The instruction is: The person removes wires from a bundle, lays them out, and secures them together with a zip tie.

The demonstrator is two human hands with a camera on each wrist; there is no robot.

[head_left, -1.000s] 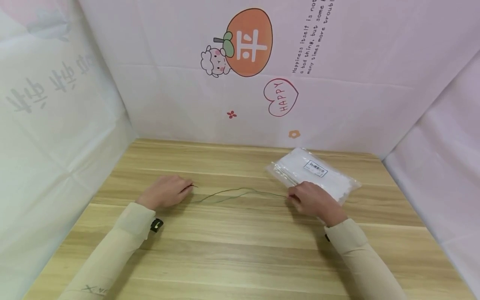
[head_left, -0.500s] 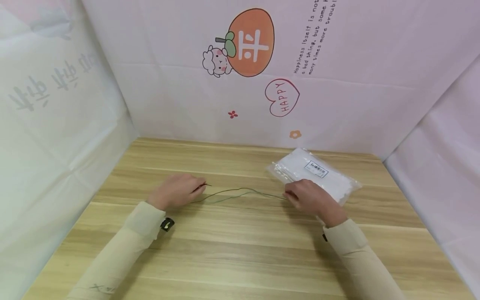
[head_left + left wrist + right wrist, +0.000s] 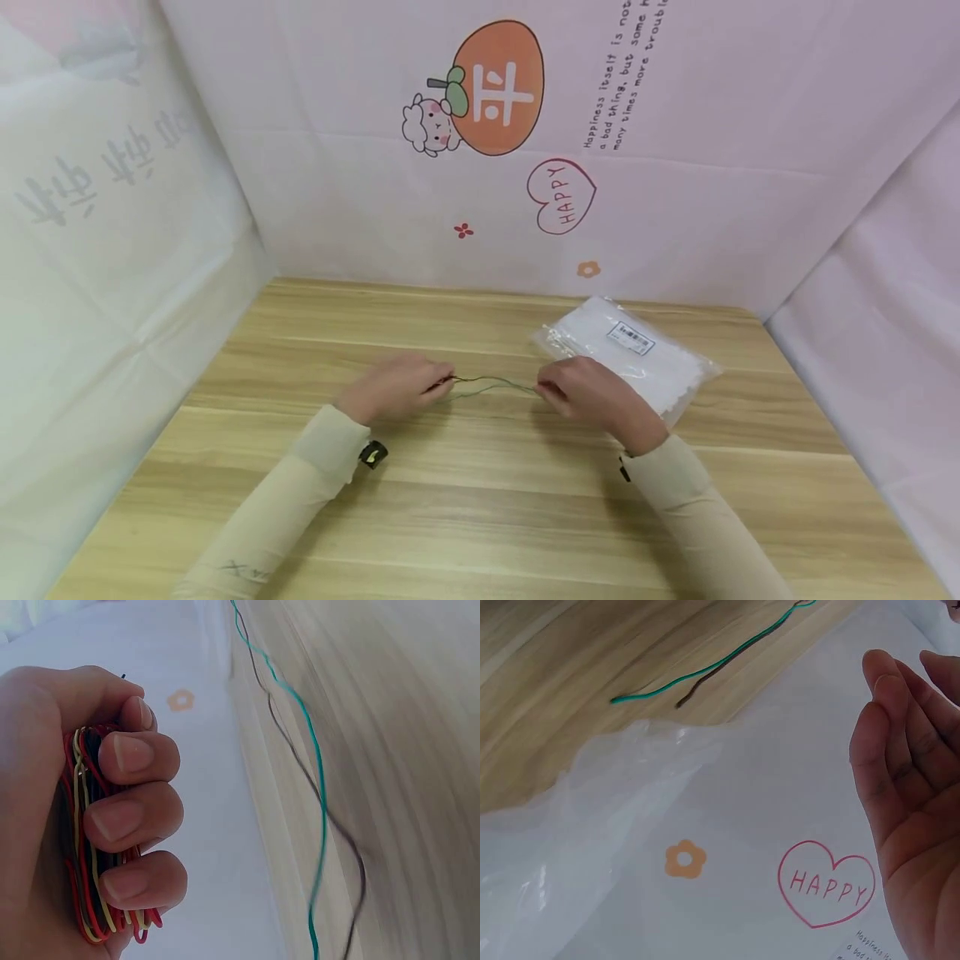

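Observation:
My left hand (image 3: pixel 393 388) is curled round a bundle of thin wires (image 3: pixel 91 889), coloured red, yellow and black, best seen in the left wrist view. A loose green wire (image 3: pixel 321 776) and a brown wire (image 3: pixel 294 750) lie across the table beside that hand, crossing each other. In the head view they bend from the left fingertips towards my right hand (image 3: pixel 592 402). The right wrist view has the right hand's fingers (image 3: pixel 870 746) loosely bent, a gap before the thumb, nothing visible between. The loose ends of the green wire (image 3: pixel 694 675) and brown wire (image 3: pixel 716 673) show there.
A clear plastic packet (image 3: pixel 660 367) with white contents and a barcode label lies behind my right hand. The wood-grain table (image 3: pixel 480 508) meets a white printed cloth (image 3: pixel 360 208) at its back; more cloth hangs on both sides.
My left hand has moved well to the right with the wire bundle. The right hand has shifted slightly left, so the hands are closer together. The packet stays put.

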